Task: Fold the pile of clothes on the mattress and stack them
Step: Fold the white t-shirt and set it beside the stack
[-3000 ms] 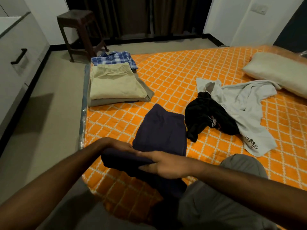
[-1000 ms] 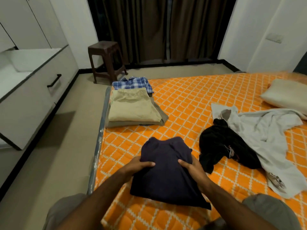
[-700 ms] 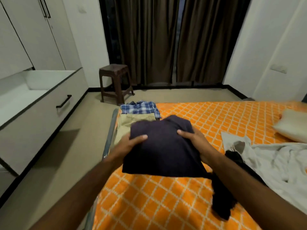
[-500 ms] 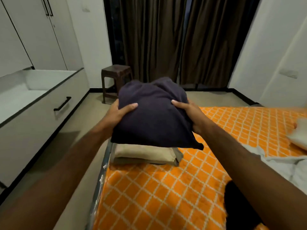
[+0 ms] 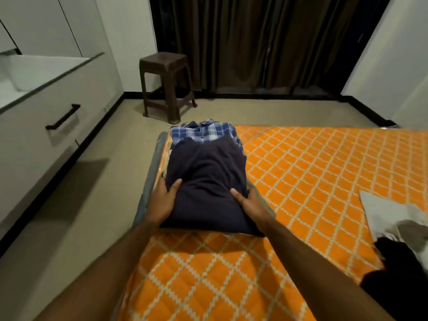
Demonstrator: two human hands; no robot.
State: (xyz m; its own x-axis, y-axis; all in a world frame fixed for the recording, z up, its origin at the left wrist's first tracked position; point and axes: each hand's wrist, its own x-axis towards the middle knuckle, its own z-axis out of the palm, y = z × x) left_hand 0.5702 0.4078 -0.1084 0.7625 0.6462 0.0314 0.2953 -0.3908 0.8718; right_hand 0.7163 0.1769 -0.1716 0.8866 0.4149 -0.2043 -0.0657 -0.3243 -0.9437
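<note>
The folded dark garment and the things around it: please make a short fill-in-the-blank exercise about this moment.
1. Both hands hold the folded dark garment on top of the ____ of folded clothes.
2. The shirt showing behind it has a blue ____ pattern.
3. The mattress cover is ____ with a pale lattice.
4. A brown ____ stands on the floor before the curtains.

Missing words: stack; checked; orange; stool

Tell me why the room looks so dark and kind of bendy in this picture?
In the head view, the light is dim and the dark curtains are shut; the wide-angle lens curves straight edges like the drawer front; the arms near the bottom look soft and blurry, while the dark folded garment stays fairly sharp.
</note>
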